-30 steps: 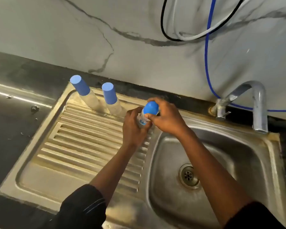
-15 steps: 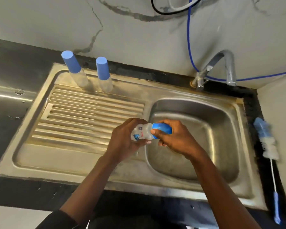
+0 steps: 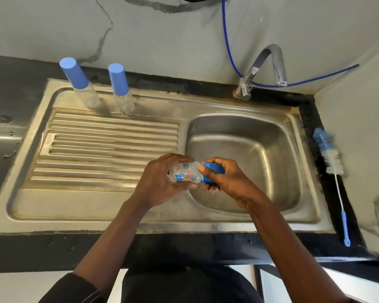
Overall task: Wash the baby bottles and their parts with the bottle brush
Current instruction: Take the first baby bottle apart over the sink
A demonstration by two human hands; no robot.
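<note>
I judge this uncapping: left hand (image 3: 160, 184) grips the bottle (image 3: 184, 174), right hand (image 3: 225, 182) fingers (image 3: 204, 171) pinch the cap (image 3: 216, 169). Next: twist it off; brush (image 3: 328, 154) lies right edge.

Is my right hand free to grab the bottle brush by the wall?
Probably not yet: the right hand pinches the blue cap of the bottle that the left hand holds. Otherwise the way looks free; the bottle brush lies uncovered on the dark ledge right of the basin.
</note>
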